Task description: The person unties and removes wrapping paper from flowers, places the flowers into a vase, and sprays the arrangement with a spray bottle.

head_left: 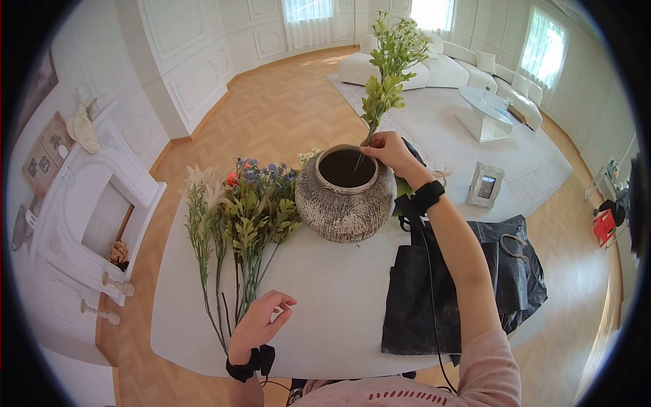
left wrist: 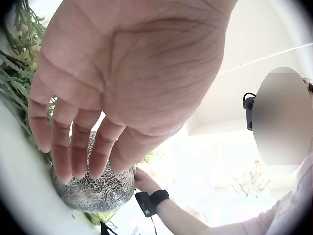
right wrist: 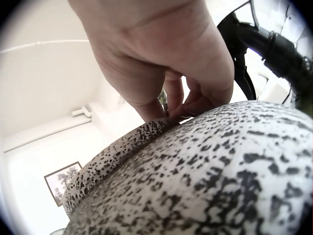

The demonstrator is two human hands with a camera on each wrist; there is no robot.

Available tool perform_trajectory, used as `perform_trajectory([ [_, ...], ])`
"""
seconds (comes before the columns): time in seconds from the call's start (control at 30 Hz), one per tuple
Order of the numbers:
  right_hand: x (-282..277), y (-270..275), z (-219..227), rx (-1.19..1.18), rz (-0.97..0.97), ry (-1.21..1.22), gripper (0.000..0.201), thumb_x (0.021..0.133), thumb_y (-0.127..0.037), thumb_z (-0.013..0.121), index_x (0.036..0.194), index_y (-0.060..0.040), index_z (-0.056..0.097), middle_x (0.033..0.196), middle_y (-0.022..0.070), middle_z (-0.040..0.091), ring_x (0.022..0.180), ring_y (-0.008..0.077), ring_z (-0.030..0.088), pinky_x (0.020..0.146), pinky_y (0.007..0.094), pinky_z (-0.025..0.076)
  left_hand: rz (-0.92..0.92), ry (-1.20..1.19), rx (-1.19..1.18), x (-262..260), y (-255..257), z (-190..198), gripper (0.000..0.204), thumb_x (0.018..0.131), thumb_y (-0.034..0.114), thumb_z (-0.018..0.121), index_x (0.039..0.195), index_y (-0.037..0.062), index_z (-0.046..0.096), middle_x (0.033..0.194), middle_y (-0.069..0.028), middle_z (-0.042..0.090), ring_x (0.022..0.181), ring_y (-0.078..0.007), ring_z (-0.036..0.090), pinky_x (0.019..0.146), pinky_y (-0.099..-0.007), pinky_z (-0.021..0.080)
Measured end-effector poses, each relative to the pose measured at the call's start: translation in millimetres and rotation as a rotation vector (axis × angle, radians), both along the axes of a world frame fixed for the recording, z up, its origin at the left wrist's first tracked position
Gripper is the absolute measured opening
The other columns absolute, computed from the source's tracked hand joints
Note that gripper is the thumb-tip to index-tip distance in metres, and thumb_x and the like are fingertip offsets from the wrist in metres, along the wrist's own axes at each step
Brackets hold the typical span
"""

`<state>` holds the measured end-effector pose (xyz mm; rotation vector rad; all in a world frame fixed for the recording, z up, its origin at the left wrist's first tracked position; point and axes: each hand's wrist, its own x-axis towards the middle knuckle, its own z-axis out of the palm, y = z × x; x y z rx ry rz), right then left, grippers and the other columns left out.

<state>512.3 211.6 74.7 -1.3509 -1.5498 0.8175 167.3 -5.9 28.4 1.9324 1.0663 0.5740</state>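
Both hands are in view, and only one has hold of something: the right hand (head_left: pixel 393 154) pinches the stem of a tall green spray (head_left: pixel 385 95) between thumb and bent fingers, right at the rim of a round vase (head_left: pixel 347 214). The spray stands up from the vase's mouth, leaning slightly to the right, its lower stem reaching down into the dark opening and its leafy, pale-flowered top well above the rim. The vase sits upright on the white table (head_left: pixel 332 305), its rough surface mottled dark and pale. The left hand (head_left: pixel 261 322) is empty, held near the table's close edge with its fingers loosely extended and slightly bent; the left wrist view shows its palm.

Just left of the vase lies a row of long artificial stems (head_left: pixel 254 254), cut ends toward the person. Among them are cream lily-like blooms (head_left: pixel 203 182), blue flowers (head_left: pixel 268 175) and a small red bloom (head_left: pixel 232 179). On the right, beneath the right forearm, black fabric (head_left: pixel 424 298) is spread over the table, and beyond it stands an ornate picture frame (head_left: pixel 483 186).

Farther off, a white fireplace (head_left: pixel 146 234) stands at the left, and a white sofa (head_left: pixel 444 68) curves along the far wall behind a low oval table (head_left: pixel 485 105).
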Motion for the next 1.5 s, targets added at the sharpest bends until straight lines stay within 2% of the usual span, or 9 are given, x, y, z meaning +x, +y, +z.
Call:
perform_trajectory([
  [0.23, 5.8, -17.3, 5.6, 0.049, -0.056, -0.136, 0.028, 0.073, -0.017, 0.069, 0.089, 0.0039, 0.061, 0.071, 0.0041, 0.059, 0.059, 0.0094, 0.053, 0.054, 0.0238, 0.041, 0.02, -0.022, 0.01, -2.1, -2.5, -2.0, 0.015, 0.081, 0.006, 0.053, 0.095, -0.0003, 0.054, 0.087, -0.0113, 0.056, 0.077, -0.0204, 0.057, 0.07, -0.0296, 0.047],
  [0.33, -3.6, -50.1, 30.3, 0.017, -0.25, -0.388, 0.029, 0.068, -0.019, 0.07, 0.086, 0.0017, 0.06, 0.073, 0.0112, 0.061, 0.067, 0.0229, 0.058, 0.061, 0.0314, 0.045, 0.127, 0.054, -0.027, -7.9, -2.1, -4.3, 0.015, 0.08, 0.006, 0.055, 0.093, 0.0005, 0.055, 0.083, -0.0105, 0.056, 0.073, -0.0201, 0.057, 0.066, -0.0294, 0.047],
  [0.4, -12.2, -71.9, 34.3, 0.432, -0.298, -0.626, 0.025, 0.069, -0.014, 0.067, 0.083, 0.0008, 0.054, 0.069, 0.0137, 0.057, 0.067, 0.0287, 0.056, 0.06, 0.0356, 0.044, 0.249, 0.109, -0.059, -10.8, -6.5, -7.5, 0.015, 0.077, 0.006, 0.057, 0.091, 0.0011, 0.056, 0.082, -0.0099, 0.057, 0.072, -0.0196, 0.058, 0.064, -0.0292, 0.047],
  [0.47, -33.2, -97.8, 49.9, 0.403, -0.223, -0.623, 0.023, 0.069, -0.013, 0.066, 0.082, 0.0002, 0.052, 0.067, 0.0137, 0.055, 0.067, 0.03, 0.055, 0.059, 0.0373, 0.043, 0.359, 0.178, -0.077, -16.1, 0.4, -14.7, 0.015, 0.075, 0.006, 0.059, 0.089, 0.0017, 0.057, 0.08, -0.0093, 0.058, 0.07, -0.0191, 0.058, 0.061, -0.029, 0.047],
  [0.63, -71.2, -129.5, 57.5, 0.434, 0.009, -0.645, 0.022, 0.071, -0.012, 0.063, 0.083, -0.0009, 0.049, 0.067, 0.0131, 0.053, 0.067, 0.0314, 0.054, 0.061, 0.039, 0.041, 0.457, 0.69, 0.42, -16.2, 31.5, -44.4, 0.018, 0.073, 0.009, 0.061, 0.085, 0.0011, 0.05, 0.077, -0.0136, 0.057, 0.068, -0.0298, 0.059, 0.055, -0.0375, 0.047],
  [0.73, -80.8, -139.5, 56.4, 0.357, 0.144, -0.596, 0.021, 0.071, -0.011, 0.063, 0.084, -0.0015, 0.049, 0.069, 0.013, 0.052, 0.066, 0.0319, 0.053, 0.062, 0.0386, 0.041, 0.597, 0.858, 0.397, -9.2, 47.2, -60.3, 0.021, 0.073, 0.01, 0.061, 0.087, 0.0011, 0.049, 0.074, -0.0136, 0.057, 0.067, -0.0301, 0.06, 0.053, -0.0378, 0.048],
  [1.23, -73.7, -147.7, 55.8, 0.257, 0.24, -0.604, 0.021, 0.072, -0.011, 0.061, 0.085, -0.0018, 0.049, 0.068, 0.0123, 0.051, 0.067, 0.0311, 0.052, 0.062, 0.0383, 0.041, 0.355, 1.102, 0.43, -18.6, 62.6, -68.3, 0.008, 0.073, 0.009, 0.055, 0.079, 0.0029, 0.055, 0.062, -0.0091, 0.061, 0.057, -0.0235, 0.063, 0.049, -0.033, 0.049],
  [1.47, -75.4, -148.5, 51.1, 0.304, 0.253, -0.608, 0.022, 0.072, -0.011, 0.062, 0.086, -0.0012, 0.049, 0.076, 0.0145, 0.054, 0.071, 0.032, 0.054, 0.065, 0.0382, 0.042, 0.329, 1.08, 0.488, -21.3, 68.7, -79.8, 0.011, 0.077, 0.015, 0.054, 0.074, 0.004, 0.053, 0.06, -0.0116, 0.058, 0.057, -0.027, 0.06, 0.049, -0.0347, 0.046],
  [1.5, -74.6, -148.7, 50.6, 0.314, 0.251, -0.606, 0.022, 0.072, -0.011, 0.062, 0.087, -0.0009, 0.049, 0.077, 0.015, 0.054, 0.071, 0.0322, 0.055, 0.065, 0.0384, 0.042, 0.32, 0.921, 0.473, -24.6, 68.4, -77.7, 0.011, 0.078, 0.015, 0.054, 0.075, 0.0039, 0.052, 0.062, -0.0122, 0.057, 0.06, -0.0275, 0.06, 0.05, -0.0357, 0.045],
])
